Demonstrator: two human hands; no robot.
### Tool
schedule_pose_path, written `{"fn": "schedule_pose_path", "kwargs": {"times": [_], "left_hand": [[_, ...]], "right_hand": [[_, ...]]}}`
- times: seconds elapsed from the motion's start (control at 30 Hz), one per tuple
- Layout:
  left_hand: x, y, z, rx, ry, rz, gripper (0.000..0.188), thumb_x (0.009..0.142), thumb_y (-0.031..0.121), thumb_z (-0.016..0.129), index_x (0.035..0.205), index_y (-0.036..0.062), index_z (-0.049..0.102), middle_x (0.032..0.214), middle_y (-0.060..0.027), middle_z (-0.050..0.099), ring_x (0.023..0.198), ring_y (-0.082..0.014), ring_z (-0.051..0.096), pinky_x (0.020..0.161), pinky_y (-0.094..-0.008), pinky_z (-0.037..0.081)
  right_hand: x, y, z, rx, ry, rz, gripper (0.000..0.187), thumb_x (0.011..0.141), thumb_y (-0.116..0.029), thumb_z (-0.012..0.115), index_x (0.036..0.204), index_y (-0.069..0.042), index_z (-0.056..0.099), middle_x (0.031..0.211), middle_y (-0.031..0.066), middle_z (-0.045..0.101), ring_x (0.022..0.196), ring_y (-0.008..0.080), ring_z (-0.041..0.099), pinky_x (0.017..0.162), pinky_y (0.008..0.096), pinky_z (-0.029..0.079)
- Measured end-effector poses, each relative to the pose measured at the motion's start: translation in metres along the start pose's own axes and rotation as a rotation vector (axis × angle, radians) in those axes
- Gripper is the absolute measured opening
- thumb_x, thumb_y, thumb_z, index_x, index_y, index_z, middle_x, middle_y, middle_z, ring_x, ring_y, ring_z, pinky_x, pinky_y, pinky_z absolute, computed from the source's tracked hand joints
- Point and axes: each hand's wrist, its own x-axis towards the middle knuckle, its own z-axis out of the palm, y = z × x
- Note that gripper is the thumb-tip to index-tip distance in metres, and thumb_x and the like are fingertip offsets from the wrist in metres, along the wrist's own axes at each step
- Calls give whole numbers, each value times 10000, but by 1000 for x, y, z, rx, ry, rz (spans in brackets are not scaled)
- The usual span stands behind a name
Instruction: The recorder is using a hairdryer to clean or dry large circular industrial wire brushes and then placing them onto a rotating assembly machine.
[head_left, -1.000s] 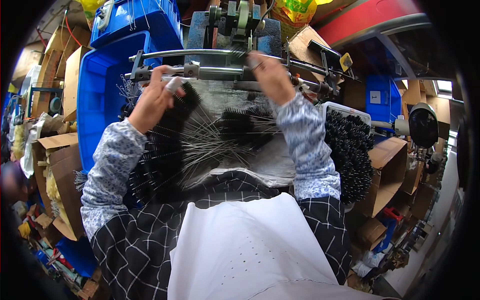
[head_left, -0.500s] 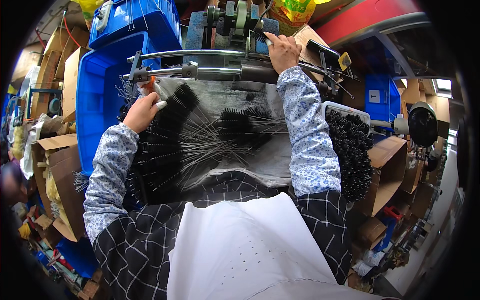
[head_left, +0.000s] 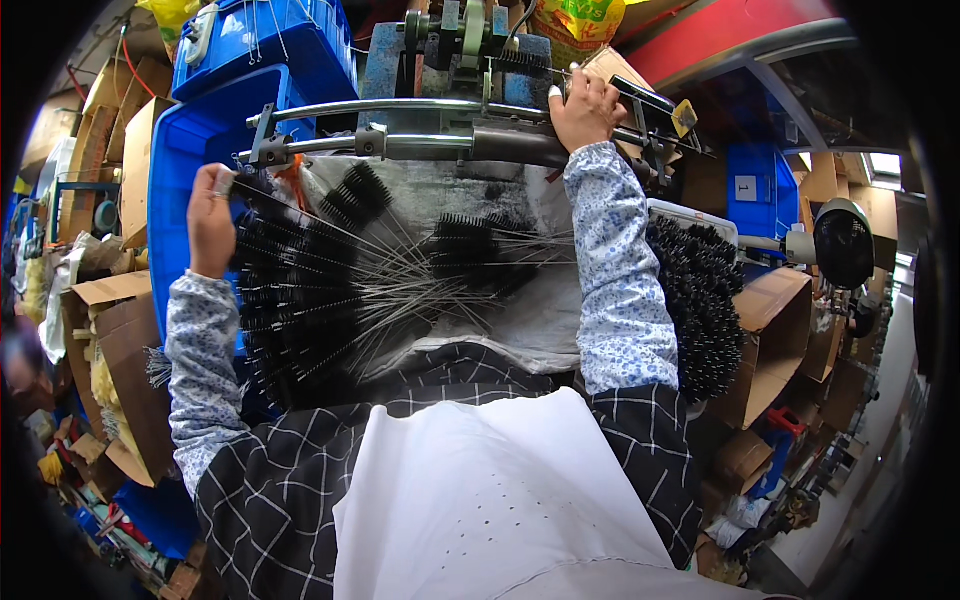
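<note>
My left hand is closed in a pinch at the far-left edge of a pile of black wire brushes. A thin wire brush runs from its fingertips back over the pile. The twisted metal stems cross in the middle of the grey cloth. My right hand is beside the metal rails, thumb and forefinger apart. Left of its fingertips, a single black wire brush lies across the machine near the pale wheel. Its stem reaches close to my forefinger. White wrapping covers some fingertips.
A blue bin stands left of the rails. To the right sits a white tub heaped with black brushes, beside an open cardboard box. A lamp is farther right. The grey cloth covers the work surface.
My left hand has moved left and up along the brush pile. My right hand has shifted right, its thumb and forefinger parting, and the brush by the wheel shows more fully.
</note>
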Motion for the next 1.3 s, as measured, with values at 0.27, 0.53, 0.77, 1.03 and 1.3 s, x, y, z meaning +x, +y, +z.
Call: {"fn": "schedule_pose_path", "kwargs": {"times": [0.27, 0.53, 0.77, 1.03, 1.3], "left_hand": [[38, 42, -74, -293, 495, 130, 207, 882, 172, 430, 1020, 31, 491, 955, -57, 525, 869, -114, 501, 784, -229, 385], [21, 34, -132, 1074, 484, 529, 362, 730, 84, 549, 1079, 0, 503, 1118, -172, 489, 1083, -349, 410, 944, -387, 317], [29, 67, -37, 23, 451, 221, 187, 874, 129, 444, 1017, 20, 496, 975, -58, 492, 850, -106, 494, 735, -225, 424], [25, 69, -27, -547, 334, 66, 172, 874, 165, 455, 982, 40, 502, 878, -14, 528, 794, -74, 497, 709, -202, 416], [35, 79, 29, -542, -32, -35, 166, 888, 183, 428, 952, 41, 485, 828, -13, 539, 725, -52, 520, 654, -179, 441]], "right_hand": [[-1, -15, 14, 306, 0, -15, 381, 746, -179, 525, 1113, -77, 518, 1036, 97, 543, 953, 236, 513, 790, 397, 386], [-3, -44, 13, 256, 29, 5, 347, 735, -169, 543, 1069, -80, 543, 989, 74, 555, 913, 213, 526, 756, 417, 377], [-4, -87, 9, 178, 2, 19, 282, 780, -177, 496, 1045, -93, 547, 968, 34, 550, 869, 168, 526, 733, 365, 366], [-2, -22, 4, 183, -25, -9, 322, 765, -192, 534, 1070, -91, 537, 979, 60, 564, 873, 182, 546, 785, 400, 379], [40, 45, 7, -80, -124, 60, 339, 836, -376, 361, 1063, -211, 552, 1120, 41, 522, 1087, 301, 419, 864, 551, 278]]}}
